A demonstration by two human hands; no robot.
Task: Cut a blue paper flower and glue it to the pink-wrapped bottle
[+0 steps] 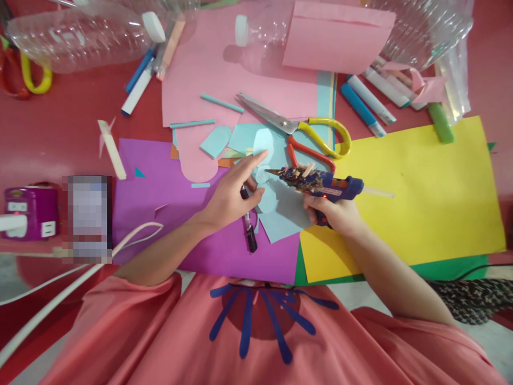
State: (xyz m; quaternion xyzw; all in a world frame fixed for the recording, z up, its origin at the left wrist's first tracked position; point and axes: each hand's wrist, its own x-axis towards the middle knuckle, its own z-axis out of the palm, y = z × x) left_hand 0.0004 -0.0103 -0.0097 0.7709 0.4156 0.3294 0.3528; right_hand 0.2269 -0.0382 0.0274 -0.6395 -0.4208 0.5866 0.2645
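Observation:
My right hand point(334, 214) grips a blue glue gun point(320, 183), its nozzle pointing left at a light blue paper cutout point(264, 147). My left hand point(234, 190) holds that cutout between its fingers, with a black marker point(249, 227) lying under the palm. Both hands hover over light blue paper scraps point(280, 216) on a purple sheet point(160, 192).
Yellow-and-red scissors point(304, 133) lie just behind the glue gun. A yellow sheet point(420, 198) spreads to the right, pink paper point(224, 69) at the back. Clear plastic bottles point(80, 35), markers point(364, 107), a purple power strip point(28, 211) and a white cable point(80, 278) ring the red table.

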